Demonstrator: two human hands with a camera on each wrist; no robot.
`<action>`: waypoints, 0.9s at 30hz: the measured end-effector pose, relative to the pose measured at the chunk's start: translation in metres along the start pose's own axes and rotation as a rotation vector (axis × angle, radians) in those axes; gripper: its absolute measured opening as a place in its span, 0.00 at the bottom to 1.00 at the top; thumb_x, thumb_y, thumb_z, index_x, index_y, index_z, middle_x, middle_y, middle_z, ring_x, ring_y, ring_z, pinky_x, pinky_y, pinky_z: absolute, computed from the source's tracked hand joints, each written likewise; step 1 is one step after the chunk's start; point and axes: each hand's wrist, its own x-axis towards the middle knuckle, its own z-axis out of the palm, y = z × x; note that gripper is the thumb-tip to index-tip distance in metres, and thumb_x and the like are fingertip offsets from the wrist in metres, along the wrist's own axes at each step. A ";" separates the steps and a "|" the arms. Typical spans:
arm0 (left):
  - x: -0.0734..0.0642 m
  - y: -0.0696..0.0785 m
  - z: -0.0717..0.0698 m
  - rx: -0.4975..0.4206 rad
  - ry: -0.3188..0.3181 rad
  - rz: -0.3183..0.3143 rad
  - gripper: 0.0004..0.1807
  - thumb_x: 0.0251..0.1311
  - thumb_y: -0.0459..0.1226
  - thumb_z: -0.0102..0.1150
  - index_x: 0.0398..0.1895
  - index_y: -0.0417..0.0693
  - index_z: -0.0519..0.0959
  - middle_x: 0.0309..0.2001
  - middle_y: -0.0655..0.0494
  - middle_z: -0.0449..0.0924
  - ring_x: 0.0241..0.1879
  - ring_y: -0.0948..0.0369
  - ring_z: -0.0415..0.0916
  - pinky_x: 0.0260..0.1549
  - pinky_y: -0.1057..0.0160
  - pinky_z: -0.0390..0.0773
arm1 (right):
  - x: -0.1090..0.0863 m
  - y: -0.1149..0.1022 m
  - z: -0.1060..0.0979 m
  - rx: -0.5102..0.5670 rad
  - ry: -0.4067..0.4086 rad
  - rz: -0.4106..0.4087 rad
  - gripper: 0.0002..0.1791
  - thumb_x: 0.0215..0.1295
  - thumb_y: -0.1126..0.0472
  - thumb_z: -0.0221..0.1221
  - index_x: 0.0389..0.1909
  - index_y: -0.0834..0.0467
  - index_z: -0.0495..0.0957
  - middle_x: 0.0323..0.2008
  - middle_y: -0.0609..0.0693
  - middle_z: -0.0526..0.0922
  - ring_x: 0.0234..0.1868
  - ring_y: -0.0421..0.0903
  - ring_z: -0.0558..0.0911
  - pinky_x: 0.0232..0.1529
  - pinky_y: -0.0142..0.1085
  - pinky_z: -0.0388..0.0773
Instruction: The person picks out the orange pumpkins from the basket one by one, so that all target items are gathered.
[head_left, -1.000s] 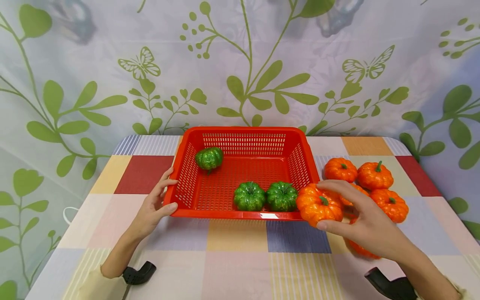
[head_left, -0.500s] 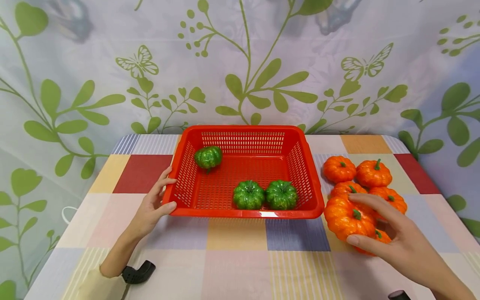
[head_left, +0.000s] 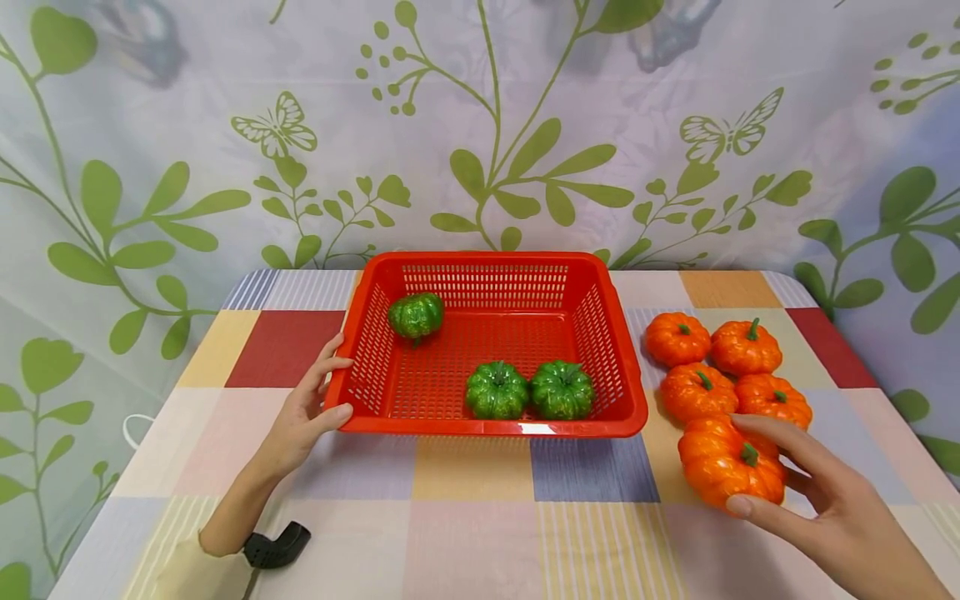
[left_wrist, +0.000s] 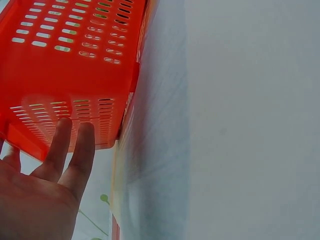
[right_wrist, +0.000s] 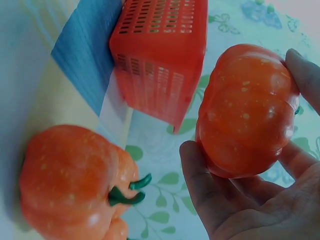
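Observation:
My right hand holds an orange pumpkin between thumb and fingers. In the right wrist view, this pumpkin is raised off the cloth. Another orange pumpkin lies below it there, hidden under the held one in the head view. At the left end of a red plastic basket, my left hand grips the rim. Its thumb lies near the front corner, and two fingers reach along the outer wall. Inside sit three green pumpkins: one at back left, two at the front, one of them beside the other.
Several more orange pumpkins stand in a cluster right of the basket. A patchwork cloth covers the table. Behind it hangs a leaf-patterned curtain. A black device is at my left wrist.
My right hand has carried the orange pumpkin rightward and toward me, from the basket's front right corner to the near end of the orange cluster. My left hand stays on the basket.

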 end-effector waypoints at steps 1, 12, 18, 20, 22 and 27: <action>0.000 0.000 0.000 0.001 0.001 -0.001 0.28 0.61 0.22 0.49 0.66 0.33 0.59 0.79 0.54 0.38 0.67 0.45 0.53 0.47 0.61 0.80 | -0.002 0.002 -0.001 -0.001 0.005 0.004 0.43 0.45 0.77 0.72 0.67 0.59 0.70 0.63 0.46 0.71 0.60 0.33 0.66 0.51 0.13 0.65; 0.000 -0.002 0.000 -0.001 0.003 0.001 0.28 0.62 0.22 0.49 0.67 0.34 0.60 0.79 0.54 0.38 0.68 0.46 0.53 0.48 0.62 0.80 | -0.016 0.022 -0.013 -0.042 0.163 0.100 0.42 0.47 0.79 0.71 0.67 0.60 0.69 0.56 0.41 0.73 0.54 0.32 0.69 0.46 0.12 0.66; 0.000 -0.001 -0.001 -0.001 0.004 0.010 0.29 0.61 0.22 0.49 0.67 0.33 0.59 0.79 0.54 0.39 0.68 0.44 0.52 0.48 0.62 0.80 | -0.021 0.034 -0.022 -0.043 0.284 0.160 0.43 0.49 0.82 0.68 0.67 0.56 0.69 0.53 0.34 0.71 0.47 0.30 0.71 0.38 0.12 0.69; 0.000 -0.001 -0.001 -0.003 0.002 0.011 0.29 0.61 0.22 0.49 0.67 0.33 0.59 0.79 0.54 0.39 0.68 0.44 0.52 0.48 0.62 0.80 | -0.022 0.039 -0.026 -0.036 0.334 0.186 0.43 0.49 0.83 0.66 0.68 0.55 0.69 0.52 0.33 0.71 0.46 0.29 0.71 0.36 0.12 0.69; 0.001 -0.002 -0.001 -0.009 -0.001 0.013 0.29 0.61 0.21 0.49 0.67 0.33 0.59 0.79 0.54 0.39 0.68 0.44 0.52 0.48 0.61 0.80 | -0.026 0.044 -0.030 -0.065 0.372 0.259 0.43 0.53 0.79 0.67 0.69 0.50 0.68 0.52 0.29 0.68 0.45 0.27 0.68 0.34 0.10 0.67; 0.000 -0.002 -0.001 -0.014 -0.002 0.017 0.28 0.61 0.21 0.48 0.66 0.33 0.59 0.79 0.54 0.38 0.68 0.44 0.52 0.49 0.61 0.80 | -0.034 0.059 -0.037 -0.131 0.416 0.410 0.42 0.61 0.70 0.65 0.74 0.47 0.60 0.55 0.26 0.62 0.46 0.24 0.62 0.32 0.08 0.65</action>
